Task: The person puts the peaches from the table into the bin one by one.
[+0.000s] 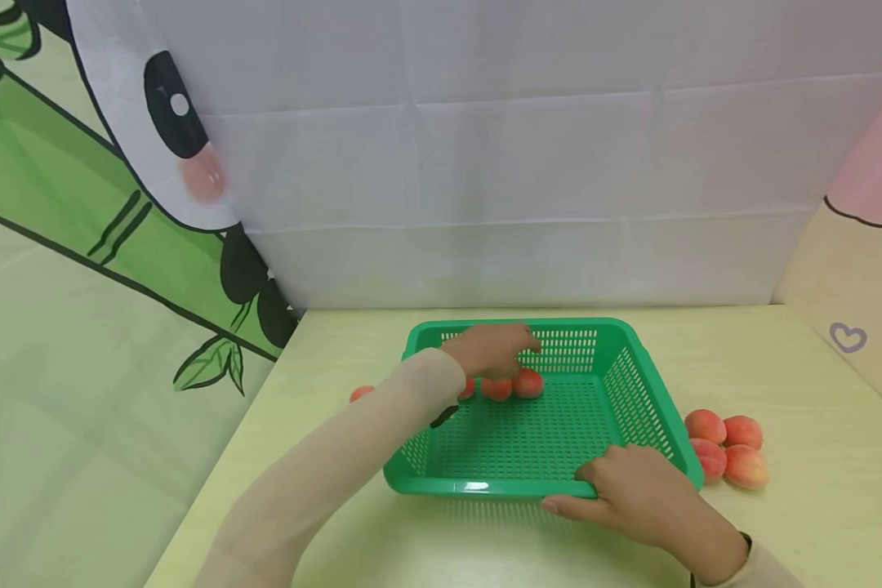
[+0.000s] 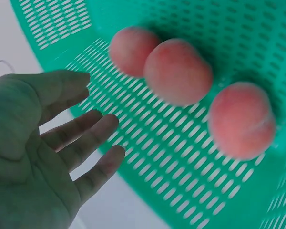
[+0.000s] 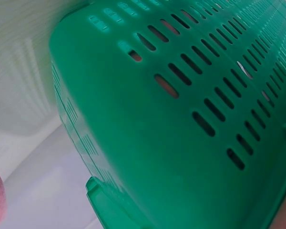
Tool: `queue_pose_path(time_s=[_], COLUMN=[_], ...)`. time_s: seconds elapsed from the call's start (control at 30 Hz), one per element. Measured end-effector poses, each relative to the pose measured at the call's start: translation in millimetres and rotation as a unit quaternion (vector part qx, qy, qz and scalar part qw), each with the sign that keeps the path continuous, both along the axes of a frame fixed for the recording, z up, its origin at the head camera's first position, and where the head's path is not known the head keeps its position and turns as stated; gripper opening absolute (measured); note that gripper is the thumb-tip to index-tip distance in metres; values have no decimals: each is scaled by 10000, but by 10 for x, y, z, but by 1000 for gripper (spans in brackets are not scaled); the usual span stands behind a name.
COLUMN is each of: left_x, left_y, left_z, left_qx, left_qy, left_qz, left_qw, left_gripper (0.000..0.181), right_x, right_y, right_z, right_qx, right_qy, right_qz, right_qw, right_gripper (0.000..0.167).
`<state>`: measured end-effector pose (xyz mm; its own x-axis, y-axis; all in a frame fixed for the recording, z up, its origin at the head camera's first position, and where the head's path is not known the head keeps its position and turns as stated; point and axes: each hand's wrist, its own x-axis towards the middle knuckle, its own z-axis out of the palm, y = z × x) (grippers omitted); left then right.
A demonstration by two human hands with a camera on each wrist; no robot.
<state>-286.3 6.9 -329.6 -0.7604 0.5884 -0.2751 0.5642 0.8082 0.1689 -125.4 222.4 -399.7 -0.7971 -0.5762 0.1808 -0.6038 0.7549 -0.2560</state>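
Observation:
A green plastic basket (image 1: 485, 487) with slotted walls stands on the table. Three peaches (image 2: 178, 71) lie in it along its left and back part, beneath and beside my left hand (image 1: 491, 349). That hand is over the basket's inside, and in the left wrist view its fingers are spread and loosely bent, apart from the fruit and holding nothing. At the near right, my right hand (image 1: 639, 494) grips the basket's front rim, fingers over the edge and thumb outside. The right wrist view is mostly filled by the basket's slotted wall (image 3: 128, 129).
Several peaches (image 1: 726, 449) sit in a cluster on the table, right of the basket. Another peach (image 1: 362, 393) shows left of the basket, partly hidden by the left sleeve (image 1: 353, 465). A white cloth (image 1: 522, 180) hangs behind the table (image 1: 816, 392).

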Motion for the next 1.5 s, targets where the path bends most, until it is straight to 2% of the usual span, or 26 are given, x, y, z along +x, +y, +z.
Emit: queue_pose_path(time_s=[0.1, 0.2, 0.33, 0.47, 0.57, 0.73, 0.87, 0.93, 1.03, 1.17, 1.23, 1.33, 1.4, 1.5], left_x=[36, 66, 179, 361, 474, 625, 780, 857, 936, 955, 930, 858, 782, 657], left_y=[-107, -231, -413, -582, -699, -965, -1228, -1360, -1549, -1746, -1821, -1937, -2029, -2166], left_z=[138, 289, 493, 681, 811, 981, 1052, 1049, 996, 870, 809, 690, 568, 325], left_qx=[152, 250, 539, 781, 943, 1453, 2077, 2333, 2498, 2564, 2566, 2565, 2562, 2506], left_qy=[295, 750, 964, 1310, 1784, 2557, 2705, 2641, 2603, 2622, 2479, 2071, 1792, 1460], left_qz=[-278, -640, -648, -692, -656, -387, -48, 146, 402, 633, 771, 1065, 1320, 1672], left_qw=[9991, 9948, 9918, 9859, 9772, 9550, 9400, 9357, 9318, 9282, 9310, 9381, 9406, 9423], left_gripper=[47, 41, 40, 41, 40, 37, 37, 38, 37, 33, 31, 32, 34, 38], right_x=[71, 143, 239, 330, 350, 355, 358, 352, 331, 308, 304, 299, 299, 302], right_y=[-53, -110, -185, -257, -271, -276, -296, -308, -326, -330, -324, -312, -307, -307], right_z=[10, 22, 41, 49, 50, 46, 51, 51, 43, 40, 44, 47, 46, 44], right_qx=[-10, -18, -17, 5, 21, -19, -71, -80, -88, -78, -60, -33, -30, -50], right_qy=[-14, -45, -70, -81, -73, -140, -121, -121, -120, -134, -135, -53, -32, -73], right_qz=[-63, -142, -243, -326, -349, -341, -344, -348, -307, -240, -249, -257, -274, -255], right_qw=[10000, 9999, 9997, 9994, 9994, 9993, 9993, 9993, 9994, 9996, 9996, 9997, 9996, 9996], right_gripper=[59, 60, 60, 60, 60, 61, 62, 63, 63, 63, 63, 63, 63, 63])
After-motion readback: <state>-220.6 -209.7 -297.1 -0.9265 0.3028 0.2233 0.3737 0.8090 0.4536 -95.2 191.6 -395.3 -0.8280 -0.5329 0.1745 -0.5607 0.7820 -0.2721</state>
